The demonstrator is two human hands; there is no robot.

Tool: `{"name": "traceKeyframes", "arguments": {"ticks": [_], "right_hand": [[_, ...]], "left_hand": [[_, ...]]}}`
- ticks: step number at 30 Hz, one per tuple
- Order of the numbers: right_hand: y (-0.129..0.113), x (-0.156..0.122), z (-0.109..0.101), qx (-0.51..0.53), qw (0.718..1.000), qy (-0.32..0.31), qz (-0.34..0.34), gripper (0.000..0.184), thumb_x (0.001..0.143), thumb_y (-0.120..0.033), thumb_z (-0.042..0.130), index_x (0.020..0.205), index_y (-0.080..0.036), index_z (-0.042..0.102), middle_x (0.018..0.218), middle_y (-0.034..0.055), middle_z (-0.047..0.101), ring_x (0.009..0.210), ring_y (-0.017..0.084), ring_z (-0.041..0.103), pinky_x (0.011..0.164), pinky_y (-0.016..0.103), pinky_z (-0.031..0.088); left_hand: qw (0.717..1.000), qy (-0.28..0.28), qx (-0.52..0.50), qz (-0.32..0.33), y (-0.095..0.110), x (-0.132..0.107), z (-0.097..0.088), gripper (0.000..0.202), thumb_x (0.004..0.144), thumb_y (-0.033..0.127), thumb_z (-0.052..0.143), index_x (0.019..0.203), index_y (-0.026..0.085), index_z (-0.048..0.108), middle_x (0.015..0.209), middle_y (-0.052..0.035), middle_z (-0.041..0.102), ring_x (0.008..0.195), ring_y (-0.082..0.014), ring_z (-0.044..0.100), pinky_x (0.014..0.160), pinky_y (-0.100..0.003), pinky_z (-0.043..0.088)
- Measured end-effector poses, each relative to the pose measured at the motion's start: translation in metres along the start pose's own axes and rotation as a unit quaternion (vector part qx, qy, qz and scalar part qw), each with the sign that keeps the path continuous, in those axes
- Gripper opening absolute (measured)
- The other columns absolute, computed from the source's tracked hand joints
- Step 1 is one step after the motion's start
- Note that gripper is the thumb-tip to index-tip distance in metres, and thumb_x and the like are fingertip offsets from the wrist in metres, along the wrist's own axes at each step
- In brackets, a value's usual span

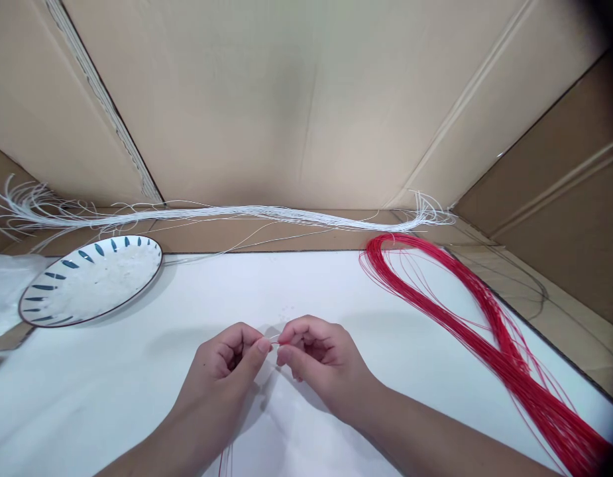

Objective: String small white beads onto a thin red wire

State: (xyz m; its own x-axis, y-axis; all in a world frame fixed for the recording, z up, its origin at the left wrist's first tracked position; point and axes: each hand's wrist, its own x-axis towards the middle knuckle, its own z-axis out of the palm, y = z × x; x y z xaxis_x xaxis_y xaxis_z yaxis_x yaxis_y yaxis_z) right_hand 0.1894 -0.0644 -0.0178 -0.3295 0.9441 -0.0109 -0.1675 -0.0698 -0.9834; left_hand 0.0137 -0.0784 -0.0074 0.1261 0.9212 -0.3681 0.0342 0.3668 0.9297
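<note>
1. left hand (225,361) and right hand (319,358) meet near the front of the white worktop (296,285), each pinching one end of a thin pale strand (274,338).
2. it looks like fine knotting or threading; the detail is too small to tell.
3. the next move probably needs a steady pinch.
4. red cords (485,318) lie right, white cords (286,213) behind, plate (92,278) left.

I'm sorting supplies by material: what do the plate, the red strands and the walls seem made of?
Plate: likely glazed ceramic; glossy rim, blue painted dashes.
Red strands: thin smooth cord, perhaps nylon or waxed, holding springy loops.
Walls: matte brown corrugated cardboard, fluted edge showing.
</note>
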Motion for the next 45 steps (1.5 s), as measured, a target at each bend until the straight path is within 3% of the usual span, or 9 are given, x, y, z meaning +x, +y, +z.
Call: {"name": "traceKeyframes", "arguments": {"ticks": [7, 13, 20, 24, 30, 33, 37, 45], "right_hand": [[0.004, 0.000, 0.001, -0.027, 0.999, 0.010, -0.040, 0.010, 0.083, -0.027, 0.073, 0.082, -0.018, 0.068, 0.064, -0.0014, 0.055, 0.059, 0.012, 0.046, 0.055, 0.028, 0.037], [0.002, -0.002, -0.002, -0.055, 0.998, -0.013, -0.027, 0.008, 0.084, -0.024, 0.070, 0.080, -0.019, 0.065, 0.066, -0.0012, 0.057, 0.058, 0.011, 0.046, 0.054, 0.027, 0.038], [-0.013, 0.003, -0.022, -0.187, 0.958, -0.097, -0.195, 0.007, 0.086, -0.013, 0.068, 0.082, -0.019, 0.067, 0.090, 0.0029, 0.054, 0.075, 0.012, 0.053, 0.068, 0.026, 0.047], [-0.014, 0.005, -0.026, -0.165, 0.962, -0.097, -0.195, 0.009, 0.086, -0.012, 0.070, 0.082, -0.019, 0.066, 0.090, 0.0013, 0.050, 0.074, 0.010, 0.051, 0.066, 0.024, 0.046], [-0.008, 0.005, -0.028, -0.040, 0.982, -0.090, -0.162, 0.015, 0.083, -0.019, 0.075, 0.095, -0.022, 0.066, 0.094, 0.0025, 0.055, 0.075, 0.012, 0.051, 0.068, 0.028, 0.043], [-0.007, 0.006, -0.026, -0.008, 0.986, -0.082, -0.142, 0.009, 0.086, -0.020, 0.072, 0.093, -0.020, 0.067, 0.090, 0.0024, 0.056, 0.073, 0.012, 0.050, 0.065, 0.027, 0.041], [-0.008, 0.007, -0.024, -0.027, 0.990, -0.079, -0.111, 0.006, 0.089, -0.022, 0.070, 0.086, -0.018, 0.067, 0.083, 0.0024, 0.057, 0.071, 0.012, 0.051, 0.063, 0.026, 0.040], [-0.010, 0.006, -0.023, -0.062, 0.988, -0.064, -0.124, 0.009, 0.088, -0.018, 0.068, 0.080, -0.017, 0.064, 0.078, 0.0018, 0.057, 0.068, 0.012, 0.050, 0.061, 0.026, 0.040]], "left_hand": [[0.999, -0.046, -0.008, -0.023, 0.002, -0.003, -0.003, 0.048, 0.081, 0.064, 0.067, 0.069, 0.019, 0.056, 0.055, 0.0089, 0.031, 0.053, -0.0089, 0.021, 0.048, -0.022, 0.018], [0.997, -0.067, -0.035, -0.020, -0.002, -0.002, -0.005, 0.046, 0.081, 0.061, 0.069, 0.068, 0.019, 0.057, 0.052, 0.0098, 0.026, 0.052, -0.0084, 0.017, 0.047, -0.022, 0.014], [0.992, -0.122, -0.024, -0.023, 0.004, 0.001, -0.007, 0.041, 0.082, 0.055, 0.071, 0.070, 0.019, 0.059, 0.052, 0.0105, 0.028, 0.047, -0.0059, 0.015, 0.044, -0.020, 0.013], [0.991, -0.130, -0.008, -0.026, 0.005, 0.001, -0.009, 0.040, 0.085, 0.056, 0.068, 0.072, 0.019, 0.060, 0.052, 0.0109, 0.026, 0.046, -0.0056, 0.014, 0.043, -0.020, 0.012], [0.996, -0.088, -0.004, -0.016, 0.011, -0.001, -0.007, 0.038, 0.081, 0.054, 0.071, 0.073, 0.018, 0.063, 0.057, 0.0088, 0.029, 0.053, -0.0076, 0.019, 0.047, -0.021, 0.013], [0.999, -0.048, 0.005, -0.004, 0.016, -0.005, -0.002, 0.036, 0.080, 0.052, 0.072, 0.072, 0.018, 0.065, 0.058, 0.0081, 0.030, 0.054, -0.0080, 0.019, 0.049, -0.023, 0.013], [0.999, -0.015, 0.039, -0.005, 0.020, -0.009, 0.005, 0.033, 0.080, 0.050, 0.069, 0.071, 0.019, 0.067, 0.058, 0.0071, 0.031, 0.056, -0.0089, 0.021, 0.051, -0.024, 0.014], [0.998, 0.001, 0.061, -0.011, 0.022, -0.011, 0.008, 0.037, 0.078, 0.055, 0.069, 0.072, 0.018, 0.069, 0.060, 0.0058, 0.034, 0.057, -0.0100, 0.023, 0.052, -0.025, 0.016]]}}
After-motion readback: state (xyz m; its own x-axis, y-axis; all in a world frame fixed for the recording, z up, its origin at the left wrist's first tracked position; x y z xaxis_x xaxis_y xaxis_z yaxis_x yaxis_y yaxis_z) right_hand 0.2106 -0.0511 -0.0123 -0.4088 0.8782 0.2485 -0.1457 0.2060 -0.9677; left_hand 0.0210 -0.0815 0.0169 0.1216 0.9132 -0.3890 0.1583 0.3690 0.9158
